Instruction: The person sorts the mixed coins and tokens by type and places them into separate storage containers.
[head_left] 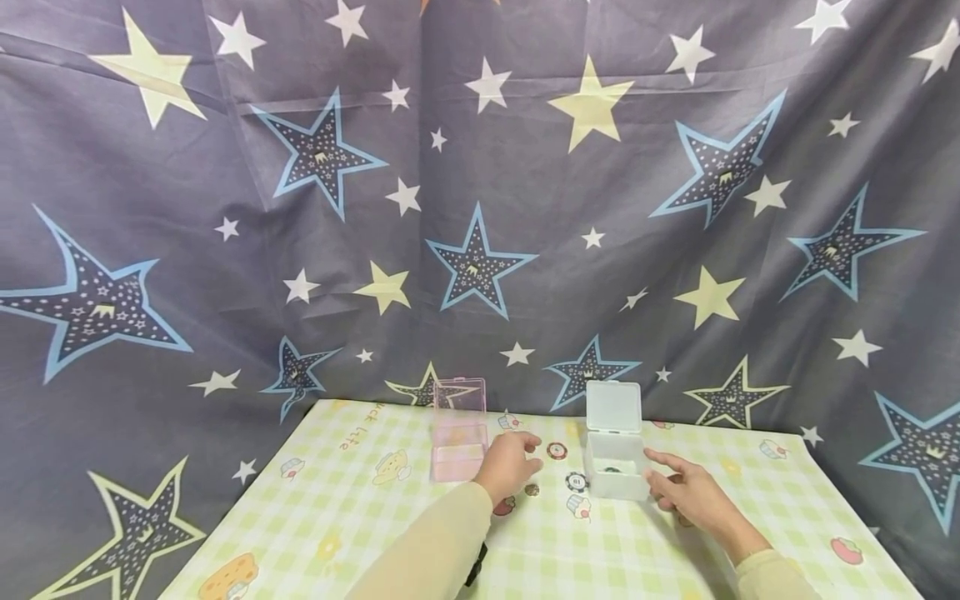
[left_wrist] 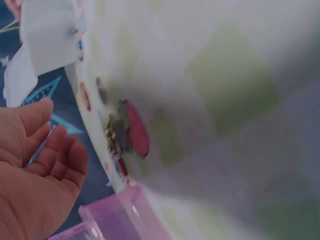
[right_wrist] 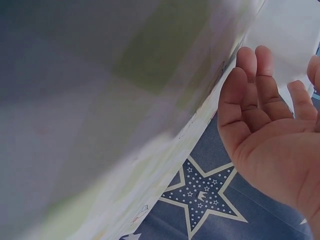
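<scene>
My left hand (head_left: 512,467) hovers over the table between two boxes, its fingers loosely bent and holding nothing. Close to its fingertips lies a red-rimmed poker chip (head_left: 557,451), with a black-and-white chip (head_left: 576,482) nearer the white box. Below the hand is a small bronze-coloured piece (head_left: 532,490), which the left wrist view shows as a gold metallic shape (left_wrist: 114,136). At the right wall of the white lidded box (head_left: 618,487), my right hand (head_left: 686,492) has its fingertips against or right beside the side. Inside that box a small dark round thing (head_left: 612,469) shows.
A transparent pink box (head_left: 459,471) stands left of my left hand, its lid raised at the back. The white box's lid (head_left: 613,406) is also up. A checked, printed cloth (head_left: 300,517) covers the table, and a star-patterned curtain (head_left: 480,350) hangs behind it.
</scene>
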